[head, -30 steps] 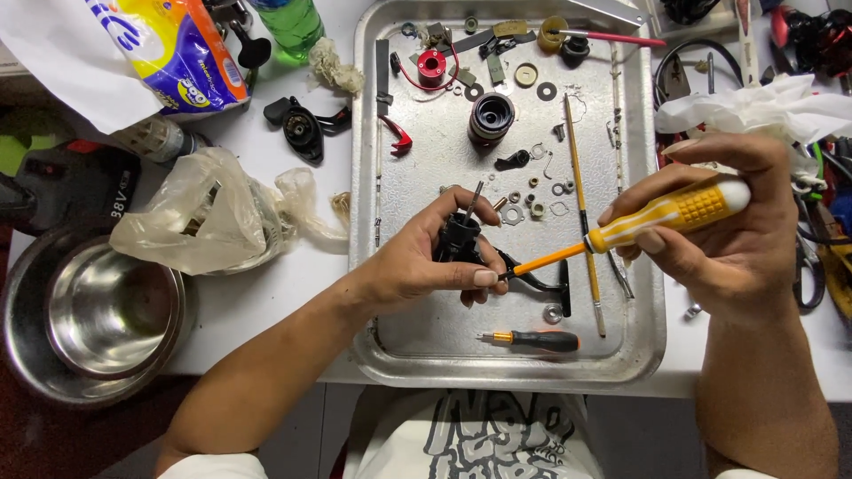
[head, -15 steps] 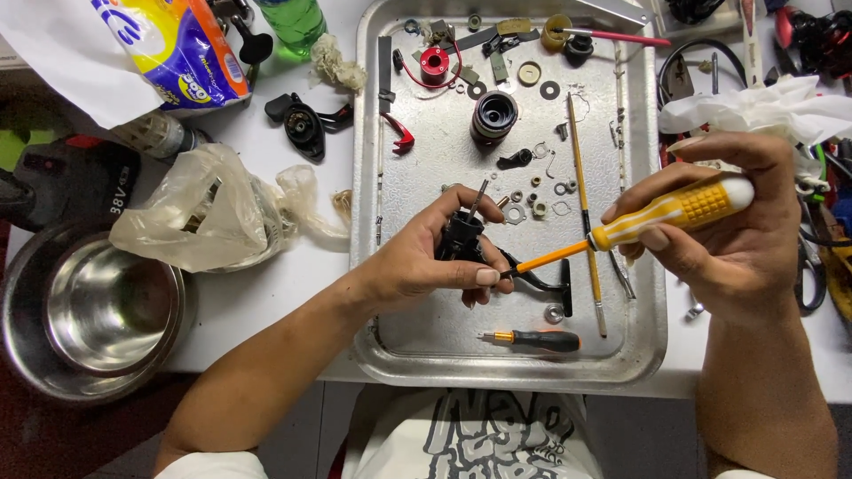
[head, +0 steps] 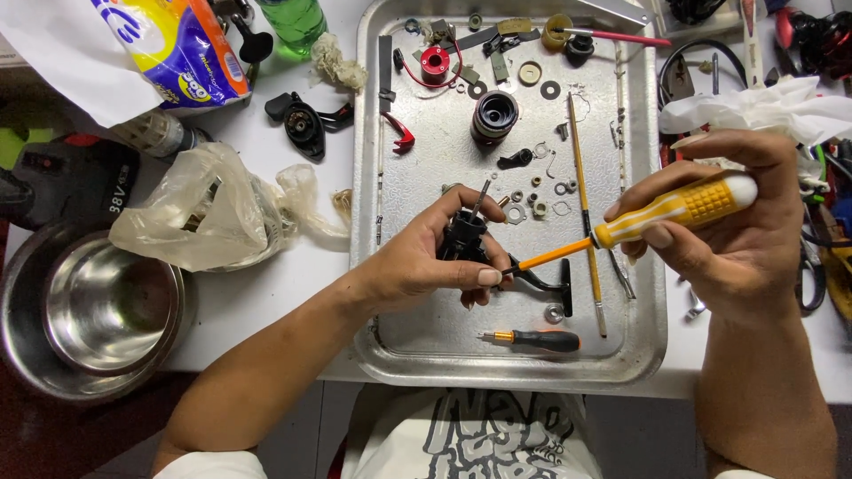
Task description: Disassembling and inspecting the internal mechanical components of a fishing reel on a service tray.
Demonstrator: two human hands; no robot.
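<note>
Steel tray [head: 390, 177] w/ loose washers [head: 537, 208] (tiny, easy to scatter): left hand [head: 435, 262] is clamped on the black reel body [head: 466, 239] over it, right hand [head: 728, 239] fisted round the yellow screwdriver [head: 657, 217], whose tip could slip off.

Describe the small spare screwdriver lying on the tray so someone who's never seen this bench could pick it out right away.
Start at the metal tray in the middle of the white bench and go to its near edge. The small screwdriver lies flat there, just below the left hand. Its handle is black with an orange collar, unlike the larger yellow-and-white screwdriver held in the right hand.
</note>
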